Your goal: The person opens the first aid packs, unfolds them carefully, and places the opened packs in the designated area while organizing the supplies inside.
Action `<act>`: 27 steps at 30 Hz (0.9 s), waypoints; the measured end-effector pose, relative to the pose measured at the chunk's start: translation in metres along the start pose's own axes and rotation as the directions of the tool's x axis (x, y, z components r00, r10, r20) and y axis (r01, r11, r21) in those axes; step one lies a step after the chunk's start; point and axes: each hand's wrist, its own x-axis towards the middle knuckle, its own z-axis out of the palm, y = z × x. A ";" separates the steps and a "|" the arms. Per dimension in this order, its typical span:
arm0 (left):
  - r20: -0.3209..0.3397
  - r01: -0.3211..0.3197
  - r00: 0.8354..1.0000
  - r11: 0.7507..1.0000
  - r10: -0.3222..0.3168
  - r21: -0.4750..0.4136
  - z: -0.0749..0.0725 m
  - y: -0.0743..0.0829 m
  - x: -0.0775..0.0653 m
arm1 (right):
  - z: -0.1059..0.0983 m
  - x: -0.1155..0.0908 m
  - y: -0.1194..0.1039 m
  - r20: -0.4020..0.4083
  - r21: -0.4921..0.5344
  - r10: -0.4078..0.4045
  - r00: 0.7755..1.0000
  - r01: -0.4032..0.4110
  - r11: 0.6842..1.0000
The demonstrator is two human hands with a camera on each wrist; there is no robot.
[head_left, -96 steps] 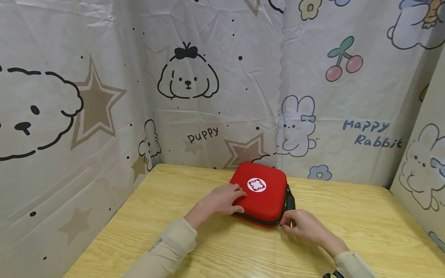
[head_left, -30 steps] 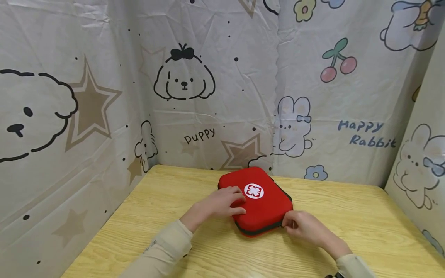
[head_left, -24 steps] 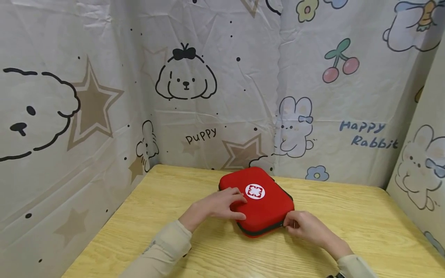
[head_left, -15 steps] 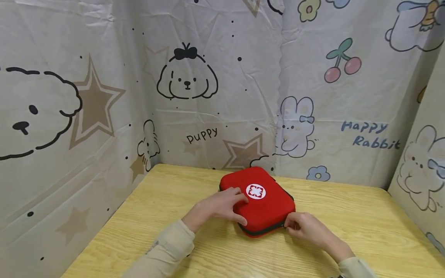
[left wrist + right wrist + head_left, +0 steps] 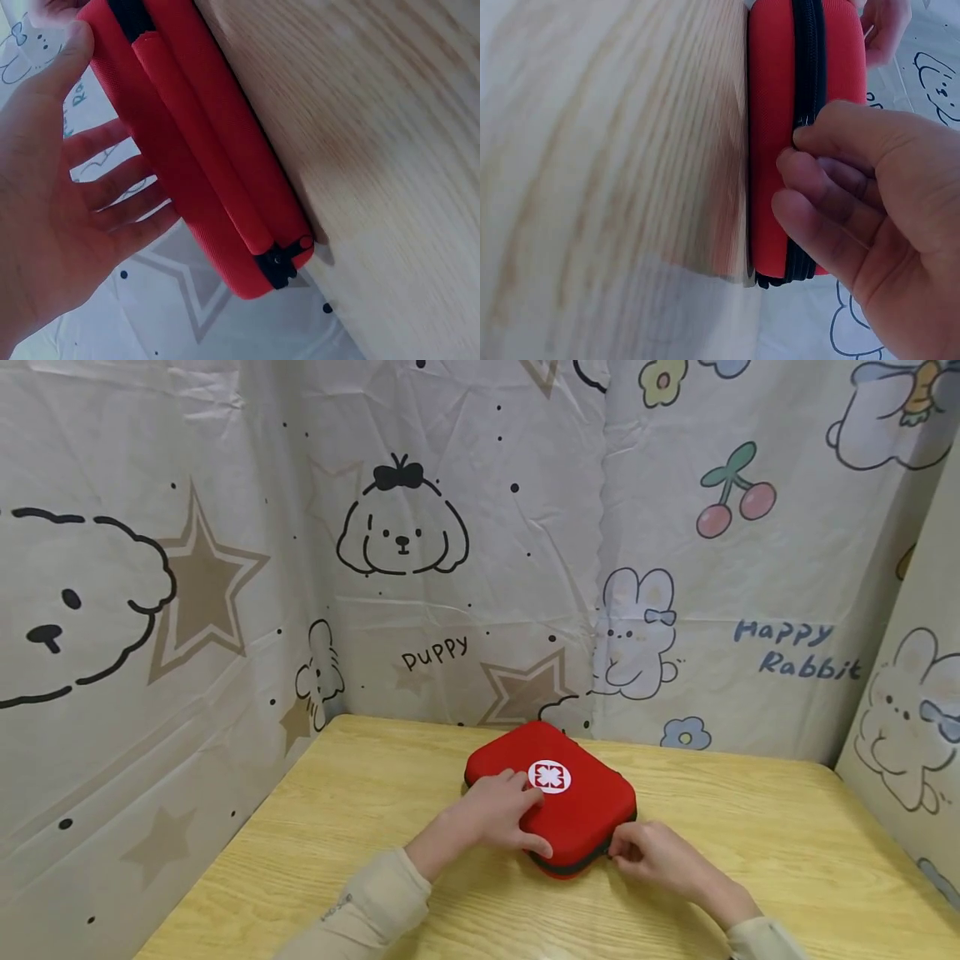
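A red zip-up first-aid case with a white emblem lies flat on the table, one corner towards me, its lid down. My left hand rests on the lid's left part, fingers spread and thumb at the near edge; in the left wrist view its fingertips touch the top rim beside a red hinge strip. At the near right side my right hand pinches a zipper pull between thumb and forefinger. The right wrist view shows the black zipper along the side; the pull is mostly hidden by fingertips.
The wooden table surrounds the case. A printed cloth hangs close behind the table and along both sides. A small black tab with a ring sticks out at one end of the hinge strip.
The case has turned counterclockwise on the table, and its black handle has gone out of sight in the head view. My left hand has shifted slightly right and nearer; the right has hardly moved.
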 end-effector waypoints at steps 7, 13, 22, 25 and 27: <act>-0.029 0.024 0.999 0.994 -0.021 0.109 0.001 0.012 0.003 | 0.000 0.000 -0.003 0.002 0.013 -0.044 0.999 0.044 0.999; -0.070 0.038 0.997 0.990 -0.029 0.135 0.005 0.018 0.005 | 0.001 -0.002 -0.003 0.018 0.055 -0.041 0.999 0.040 0.998; -0.087 0.081 0.994 0.984 -0.068 0.157 0.005 0.027 0.006 | 0.003 -0.003 -0.001 0.017 0.073 -0.082 0.996 0.081 0.994; -0.092 0.108 0.991 0.983 -0.094 0.152 0.005 0.032 0.007 | 0.003 -0.003 -0.001 0.030 0.080 -0.086 0.996 0.083 0.993; -0.093 0.127 0.989 0.982 -0.114 0.139 0.005 0.035 0.008 | 0.003 -0.003 0.000 0.030 0.080 -0.085 0.996 0.082 0.993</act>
